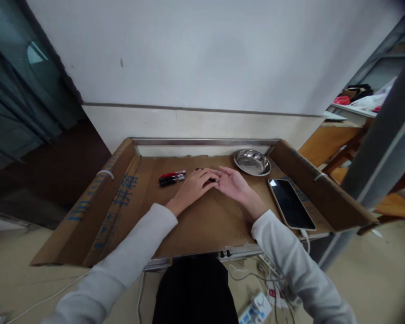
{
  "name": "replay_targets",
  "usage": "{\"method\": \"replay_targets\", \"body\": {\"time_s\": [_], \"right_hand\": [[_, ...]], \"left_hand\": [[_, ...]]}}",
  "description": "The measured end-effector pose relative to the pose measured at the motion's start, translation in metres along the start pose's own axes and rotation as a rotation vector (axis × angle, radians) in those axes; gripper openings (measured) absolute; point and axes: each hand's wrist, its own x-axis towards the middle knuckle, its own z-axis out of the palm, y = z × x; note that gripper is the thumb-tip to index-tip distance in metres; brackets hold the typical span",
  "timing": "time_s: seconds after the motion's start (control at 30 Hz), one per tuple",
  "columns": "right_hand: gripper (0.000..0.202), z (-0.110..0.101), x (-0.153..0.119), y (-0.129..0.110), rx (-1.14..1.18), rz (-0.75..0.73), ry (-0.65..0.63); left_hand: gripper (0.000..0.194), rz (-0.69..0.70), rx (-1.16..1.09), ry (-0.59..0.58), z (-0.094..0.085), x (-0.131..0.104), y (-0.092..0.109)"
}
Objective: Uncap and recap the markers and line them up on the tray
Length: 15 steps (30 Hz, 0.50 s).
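Observation:
My left hand [198, 183] is palm down over the middle of the cardboard surface, its fingers curled together. My right hand [235, 185] is turned partly palm up, fingertips meeting those of the left. Between them shows a small black object [212, 180], mostly covered by the fingers, so its kind is unclear. Another bit of black shows just behind the left knuckles. To the left of that hand lie several markers [171, 180], black ones and a red one with pale ends, side by side. A shiny round metal dish [253, 163] sits behind the right hand.
A phone [292, 203] with a white charging cable [304, 235] lies on the right. Cardboard [195, 225] lines the tabletop, with raised flaps at both sides. A white wall [202, 67] stands behind. On the floor are cables and a power strip [256, 310].

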Motion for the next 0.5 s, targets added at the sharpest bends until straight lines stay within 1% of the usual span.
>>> {"method": "replay_targets", "body": {"time_s": [0.1,0.2,0.23,0.3,0.4,0.43,0.47,0.5], "right_hand": [[0.038,0.004,-0.002,0.0,-0.006,-0.002,0.02],[0.04,0.004,0.0,0.002,-0.047,-0.01,0.052],[0.04,0.003,0.001,0.002,-0.07,-0.013,0.06],[0.037,0.001,0.002,0.002,-0.13,-0.041,0.075],[0.024,-0.006,0.002,0.002,-0.29,-0.175,0.103],[0.026,-0.009,0.001,0.002,-0.37,-0.245,0.125],[0.031,-0.012,0.001,0.003,-0.466,-0.323,0.154],[0.036,-0.016,0.0,0.004,-0.577,-0.403,0.182]], "left_hand": [[0.022,0.023,0.072,-0.021,0.0,-0.001,-0.002],[0.021,0.047,0.11,-0.04,0.0,-0.002,-0.002],[0.02,0.044,0.108,-0.029,-0.001,-0.001,-0.001],[0.019,0.014,0.072,0.029,-0.003,0.0,0.001],[0.016,-0.07,-0.046,0.16,-0.01,0.001,-0.001],[0.016,-0.101,-0.086,0.175,-0.013,0.0,-0.003],[0.015,-0.13,-0.121,0.158,-0.015,-0.001,-0.005],[0.015,-0.155,-0.151,0.113,-0.017,-0.002,-0.008]]}}
